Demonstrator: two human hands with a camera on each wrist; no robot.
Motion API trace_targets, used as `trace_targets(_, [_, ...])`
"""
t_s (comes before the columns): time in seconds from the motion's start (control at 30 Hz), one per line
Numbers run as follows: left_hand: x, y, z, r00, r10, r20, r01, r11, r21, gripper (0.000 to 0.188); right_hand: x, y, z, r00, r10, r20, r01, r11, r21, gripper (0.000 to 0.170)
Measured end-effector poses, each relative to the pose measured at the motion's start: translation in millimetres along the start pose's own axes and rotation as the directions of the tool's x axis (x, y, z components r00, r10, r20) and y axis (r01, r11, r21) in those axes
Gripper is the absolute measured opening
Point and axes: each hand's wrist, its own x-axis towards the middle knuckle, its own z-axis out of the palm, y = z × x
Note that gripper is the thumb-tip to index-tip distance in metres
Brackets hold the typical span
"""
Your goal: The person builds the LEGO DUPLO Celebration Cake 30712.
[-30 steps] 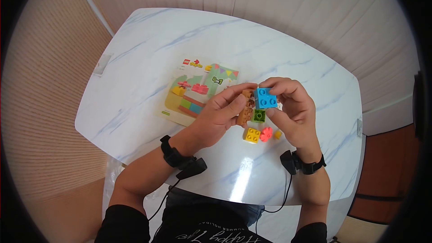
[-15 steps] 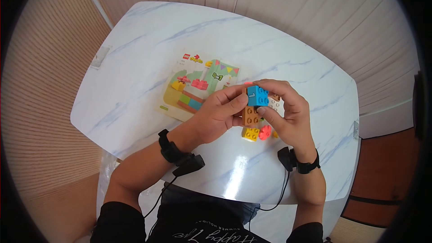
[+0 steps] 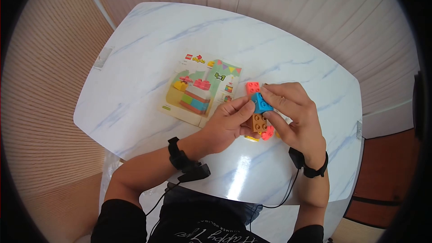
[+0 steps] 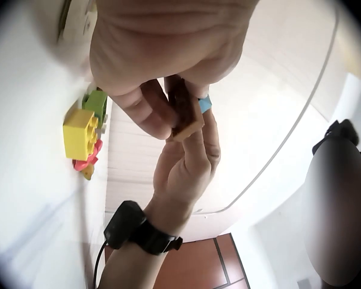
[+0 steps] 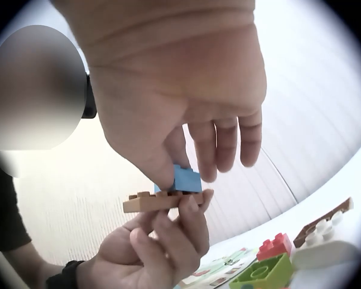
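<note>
Fingers of the left hand (image 3: 227, 125) grip a flat tan plastic plate with round studs (image 3: 260, 123) in my head view, while the right hand (image 3: 299, 114) pinches a blue plastic brick (image 3: 263, 103) over it. Beneath, a white marble-patterned table (image 3: 157, 40) bears a green-and-beige printed paper booklet (image 3: 186, 96), a coral-red studded brick (image 3: 253, 87) and a coral-red flower-shaped piece (image 3: 268, 132).

From the left wrist, I see the plate between thumb and fingers, blue peeking out beyond; a yellow square-sided plastic brick (image 4: 77, 135) stands near a green plastic brick (image 4: 96, 107).

From the right wrist, I see thumb and finger narrowed on the blue brick, against the plate's studs; how firmly it is seated I cannot tell. The green brick lies hollow side up, a round tube inside.
</note>
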Motion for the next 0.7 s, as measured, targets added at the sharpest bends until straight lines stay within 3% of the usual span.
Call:
trace_targets(0.17, [-3.6,1.4,14.0,0.999,0.010,-0.036,-0.012,0.999,-0.032,0.043,-1.0,-7.1,-1.1,0.999,0.047,0.002,-0.047,0.998,0.051,0.044])
trace_targets(0.27, [-4.3,-0.3,8.5,0.999,0.029,0.020,-0.028,1.000,-0.008,0.042,-0.6,-5.9,2.0,0.999,0.047,0.023,-0.047,0.999,0.007,0.043])
trace_targets(0.33, [-3.7,2.7,10.9,0.992,-0.007,-0.125,0.017,0.996,0.084,0.037,-1.8,-0.5,7.5,0.998,0.013,0.063,-0.009,0.998,-0.054,0.042])
trace_targets(0.47, [-1.0,9.3,7.2,0.990,-0.002,-0.141,0.001,1.000,-0.009,0.034,-0.4,-2.5,11.3,0.997,0.033,0.065,-0.031,0.999,-0.031,0.042])
trace_targets(0.53, [0.4,9.2,5.5,0.977,0.063,-0.202,-0.036,0.990,0.134,0.030,-1.8,-5.2,10.5,0.994,0.105,0.043,-0.108,0.990,0.091,0.041])
trace_targets(0.67, [3.5,21.5,-6.7,0.955,0.189,-0.230,-0.150,0.972,0.179,0.035,1.8,1.7,-7.9,0.991,0.127,-0.034,-0.123,0.988,0.097,0.039])
trace_targets(0.7, [5.4,24.9,-7.8,0.956,0.184,-0.227,-0.147,0.974,0.172,0.035,1.4,5.6,-11.5,0.977,0.193,-0.085,-0.185,0.978,0.093,0.038])
